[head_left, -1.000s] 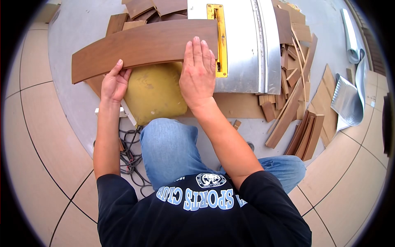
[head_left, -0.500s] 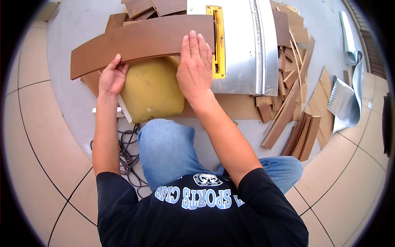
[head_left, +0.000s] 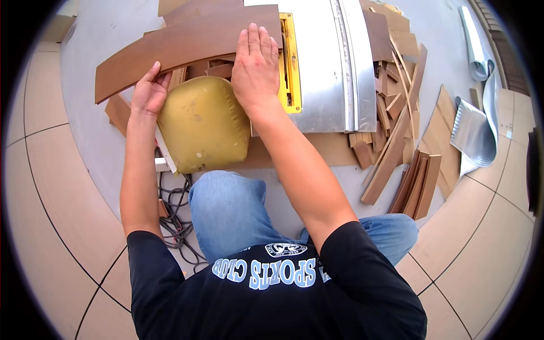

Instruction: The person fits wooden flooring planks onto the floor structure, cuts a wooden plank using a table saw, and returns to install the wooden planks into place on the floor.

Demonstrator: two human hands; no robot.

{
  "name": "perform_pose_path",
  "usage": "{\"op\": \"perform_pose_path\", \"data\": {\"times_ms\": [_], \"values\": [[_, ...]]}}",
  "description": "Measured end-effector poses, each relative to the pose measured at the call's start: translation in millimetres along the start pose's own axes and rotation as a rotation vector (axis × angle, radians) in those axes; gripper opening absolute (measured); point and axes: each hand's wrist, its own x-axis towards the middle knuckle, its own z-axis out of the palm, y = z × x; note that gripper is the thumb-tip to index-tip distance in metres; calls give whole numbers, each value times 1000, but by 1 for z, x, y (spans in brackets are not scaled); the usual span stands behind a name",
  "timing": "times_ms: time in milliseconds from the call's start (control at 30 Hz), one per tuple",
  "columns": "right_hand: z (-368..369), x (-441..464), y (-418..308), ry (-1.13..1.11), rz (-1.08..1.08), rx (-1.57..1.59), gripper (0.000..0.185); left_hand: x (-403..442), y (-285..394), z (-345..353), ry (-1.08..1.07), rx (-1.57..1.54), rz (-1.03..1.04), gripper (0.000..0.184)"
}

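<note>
A long brown wooden board (head_left: 187,42) lies across the left part of a metal table saw (head_left: 323,68), its right end beside the yellow slotted insert (head_left: 290,68). My left hand (head_left: 151,90) grips the board's near edge toward the left end, thumb on top and fingers partly hidden underneath. Flat on the right end, my right hand (head_left: 256,71) presses down with its fingers stretched out, close to the insert. A rounded yellow-green saw housing (head_left: 205,122) sits below the board, between my forearms.
Several wood offcuts (head_left: 391,107) are heaped right of the saw. Short curved strips (head_left: 419,184) stand stacked nearer me. Black cable (head_left: 178,221) lies coiled by my knee. Silver foil sheeting (head_left: 476,127) is on the floor at far right.
The board and both hands have moved away from me along the saw's insert. More of the yellow-green housing shows now. The view has shifted slightly.
</note>
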Motion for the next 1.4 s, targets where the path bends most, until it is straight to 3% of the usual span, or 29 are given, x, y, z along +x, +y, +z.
{"op": "perform_pose_path", "data": {"times_ms": [1400], "values": [[-6, -1, 5, -1, 7, 66, 55, 1, -3, 2, 28, 24, -1, 23]]}}
